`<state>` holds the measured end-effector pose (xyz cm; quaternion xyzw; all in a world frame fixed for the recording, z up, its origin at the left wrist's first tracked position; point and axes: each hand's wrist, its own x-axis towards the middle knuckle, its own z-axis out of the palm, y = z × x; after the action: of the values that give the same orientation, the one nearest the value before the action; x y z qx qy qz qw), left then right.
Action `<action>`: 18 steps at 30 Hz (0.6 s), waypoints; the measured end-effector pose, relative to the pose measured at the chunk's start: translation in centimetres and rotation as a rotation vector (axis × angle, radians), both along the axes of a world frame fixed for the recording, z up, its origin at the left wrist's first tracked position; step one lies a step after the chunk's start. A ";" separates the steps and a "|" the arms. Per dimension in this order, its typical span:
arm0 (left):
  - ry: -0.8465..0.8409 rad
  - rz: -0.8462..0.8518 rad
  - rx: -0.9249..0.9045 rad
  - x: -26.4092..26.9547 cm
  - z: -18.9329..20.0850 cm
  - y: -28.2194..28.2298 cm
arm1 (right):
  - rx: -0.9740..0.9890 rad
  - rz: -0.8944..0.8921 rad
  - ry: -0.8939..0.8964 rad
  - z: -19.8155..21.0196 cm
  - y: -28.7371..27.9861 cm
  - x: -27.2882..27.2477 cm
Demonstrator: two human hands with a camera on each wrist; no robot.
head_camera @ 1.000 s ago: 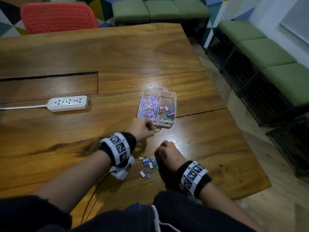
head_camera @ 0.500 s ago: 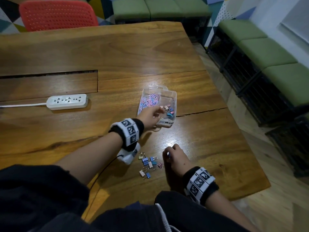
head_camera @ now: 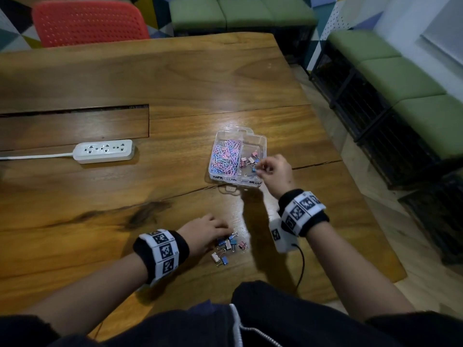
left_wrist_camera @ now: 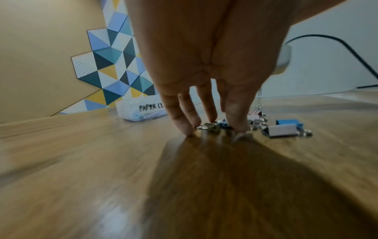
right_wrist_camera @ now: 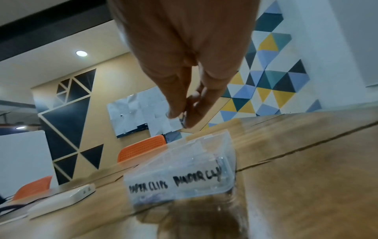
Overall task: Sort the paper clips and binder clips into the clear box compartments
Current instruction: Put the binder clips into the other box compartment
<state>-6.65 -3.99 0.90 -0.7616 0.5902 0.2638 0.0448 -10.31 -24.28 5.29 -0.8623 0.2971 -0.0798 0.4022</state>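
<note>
A clear box [head_camera: 263, 142] stands mid-table, with pastel paper clips [head_camera: 226, 156] in its left compartment and several binder clips [head_camera: 250, 160] in its right one. Its front is labelled "PAPER CLIPS" and "BINDER CLIPS" [right_wrist_camera: 180, 179]; the left wrist view shows it too [left_wrist_camera: 143, 110]. My right hand [head_camera: 260, 169] hovers over the right compartment and pinches a small binder clip by its wire handle [right_wrist_camera: 182, 120]. Several loose binder clips [head_camera: 229, 246] lie near the table's front edge. My left hand [head_camera: 220, 235] is down on them, thumb and fingertips pinching a blue one [left_wrist_camera: 214, 126]. A white and blue clip [left_wrist_camera: 282, 131] lies just beside it.
A white power strip [head_camera: 104, 151] lies to the left of the box. A recessed slot [head_camera: 75, 126] runs across the table behind it. A red chair [head_camera: 87, 23] stands at the far edge, green benches [head_camera: 400, 78] to the right. The table's right edge is close to the box.
My left hand has come back from the box to the loose clips. My right hand has lifted from those clips to above the box's right compartment, carrying one.
</note>
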 end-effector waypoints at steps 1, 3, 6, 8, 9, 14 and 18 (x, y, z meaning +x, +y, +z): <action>-0.008 0.008 -0.022 -0.2 -0.2 0.0 | 0.048 -0.005 -0.044 0.1 -0.1 0.4; 0.000 0.045 -0.045 -0.5 -0.3 0.1 | 0.103 0.011 -0.072 -0.2 0.1 0.5; 0.038 0.115 -0.066 -0.9 -0.4 0.5 | 0.035 0.079 -0.011 -1.0 1.6 -1.3; 0.052 0.148 -0.072 -1.0 -0.5 0.8 | 0.065 0.224 0.109 -1.6 3.3 -3.6; 0.056 0.160 -0.074 -1.0 -0.6 0.9 | 0.080 0.325 0.205 -2.1 4.2 -4.8; 0.047 0.215 -0.087 -1.5 -0.5 0.8 | -0.250 0.626 0.453 -4.8 7.3 -8.6; -0.005 0.232 -0.113 -2.2 -0.4 0.7 | -0.329 0.633 0.364 -5.4 8.1 -9.1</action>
<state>-8.81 -3.33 0.54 -0.8267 0.5120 0.2317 -0.0278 -19.37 -16.13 -0.06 -0.9642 0.0666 0.1555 0.2042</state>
